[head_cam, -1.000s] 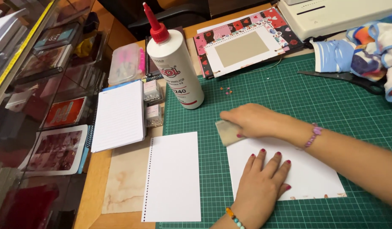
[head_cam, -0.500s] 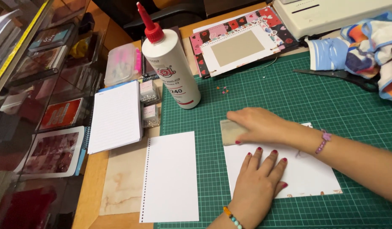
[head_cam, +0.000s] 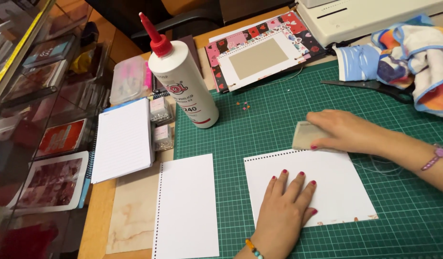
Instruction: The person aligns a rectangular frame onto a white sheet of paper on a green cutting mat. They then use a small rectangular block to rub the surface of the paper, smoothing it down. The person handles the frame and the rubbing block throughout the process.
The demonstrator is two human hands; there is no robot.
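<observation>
Lying flat, white punched sheet (head_cam: pixel 327 184)

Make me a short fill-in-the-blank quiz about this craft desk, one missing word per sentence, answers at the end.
1. The left hand lies flat on a white ____ with punched holes along its top edge.
2. The glue bottle has a ____ nozzle cap.
3. The right hand presses a small beige pad on the ____ cutting mat.

Answers: sheet; red; green
</observation>
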